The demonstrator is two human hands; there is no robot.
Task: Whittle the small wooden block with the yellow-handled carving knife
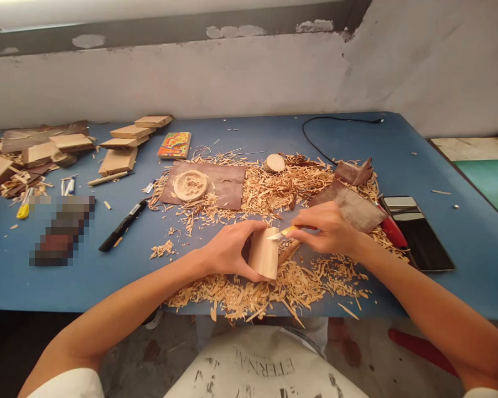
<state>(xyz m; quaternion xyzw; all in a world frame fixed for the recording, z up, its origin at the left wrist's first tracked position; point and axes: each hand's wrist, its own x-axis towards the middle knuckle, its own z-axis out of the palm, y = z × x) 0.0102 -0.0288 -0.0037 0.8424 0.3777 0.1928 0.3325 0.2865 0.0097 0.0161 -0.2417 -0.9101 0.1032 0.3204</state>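
A pale block of wood stands between the thumb and fingers of my left hand, which grips it at its ends. My right hand is closed around a yellow-handled carving knife. The knife's pale blade lies at the upper right edge of the block. Most of the handle is hidden inside my fist. Loose wood shavings are heaped under and in front of the block, along the table's near edge.
Behind my hands, a round carved wooden dish rests on brown sandpaper. A black marker and wooden blocks lie left. A phone, red-handled object and black cable are right.
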